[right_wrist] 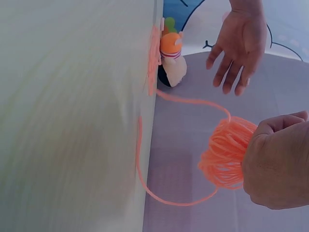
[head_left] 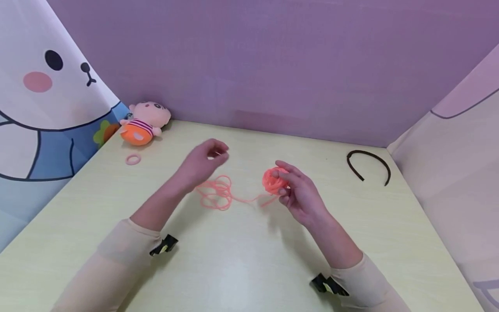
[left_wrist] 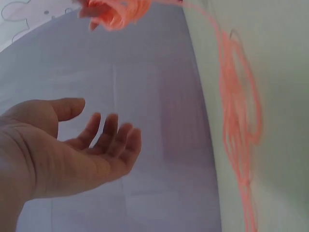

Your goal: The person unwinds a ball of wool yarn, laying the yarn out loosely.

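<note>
My right hand [head_left: 302, 195] grips a small ball of coral-orange yarn [head_left: 273, 181] above the table, its fingers curled round one side. In the right wrist view the wound yarn ball [right_wrist: 228, 153] shows many layered strands, with two strands hanging from it toward the table. One strand runs left to a loose tangle of yarn [head_left: 216, 193] lying on the table. My left hand [head_left: 204, 160] hovers over the table behind that tangle, holding nothing. Its fingers are loosely bent and apart from the thumb in the left wrist view [left_wrist: 82, 145].
A plush doll [head_left: 144, 123] in orange shorts leans at the back left corner, a pink ring [head_left: 133, 159] in front of it. At the right lies a dark brown headband [head_left: 368, 162]. A purple cloth wall [head_left: 265, 65] stands along the table's back edge.
</note>
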`<state>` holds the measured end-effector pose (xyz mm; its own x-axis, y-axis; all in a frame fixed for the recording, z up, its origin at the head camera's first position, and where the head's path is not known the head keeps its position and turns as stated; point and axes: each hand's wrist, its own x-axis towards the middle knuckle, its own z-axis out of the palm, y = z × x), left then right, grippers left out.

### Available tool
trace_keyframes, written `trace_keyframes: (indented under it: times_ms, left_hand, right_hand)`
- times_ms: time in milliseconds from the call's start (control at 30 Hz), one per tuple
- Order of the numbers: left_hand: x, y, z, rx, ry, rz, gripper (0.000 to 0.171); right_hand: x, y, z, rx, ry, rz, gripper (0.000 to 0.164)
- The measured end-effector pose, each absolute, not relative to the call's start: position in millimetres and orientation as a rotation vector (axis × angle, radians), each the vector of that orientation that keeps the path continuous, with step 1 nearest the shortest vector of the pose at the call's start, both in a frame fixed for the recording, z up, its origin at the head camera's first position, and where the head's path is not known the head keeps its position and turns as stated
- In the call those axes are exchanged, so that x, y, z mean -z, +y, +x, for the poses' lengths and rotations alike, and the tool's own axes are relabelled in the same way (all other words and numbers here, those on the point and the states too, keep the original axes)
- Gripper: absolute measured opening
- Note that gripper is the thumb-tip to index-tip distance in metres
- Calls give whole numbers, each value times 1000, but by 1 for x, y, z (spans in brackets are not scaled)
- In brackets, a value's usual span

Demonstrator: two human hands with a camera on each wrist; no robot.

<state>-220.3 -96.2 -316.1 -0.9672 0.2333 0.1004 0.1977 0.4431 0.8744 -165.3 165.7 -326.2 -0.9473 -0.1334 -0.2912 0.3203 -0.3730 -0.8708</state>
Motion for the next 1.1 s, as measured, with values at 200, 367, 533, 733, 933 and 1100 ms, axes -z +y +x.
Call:
trace_keyframes:
  times_ms: [200,367,533,733,933,1100]
  left_hand:
    - [329,-74,-209,-1549,2411,519,24]
    - [338,-62,-203,-1492,2255,566,35]
    - [346,-55,-196,-1403,2138,577,44]
    - [347,-53,-194,-1330,2124,622,32]
    - [344,-59,-199,-1358,2191,568,16]
    - [338,-69,-207,-1368,2258,504,15]
  right_hand:
    - [325,164,-165,2386,1554,247,43]
    - [323,163,-165,2385,1540,238,47]
    - [323,164,-164,2392,1513,207,47]
    - [324,164,-163,2411,1476,173,41]
    - [323,164,-163,2421,1453,155,43]
    - [323,164,-163,2415,1458,163,42]
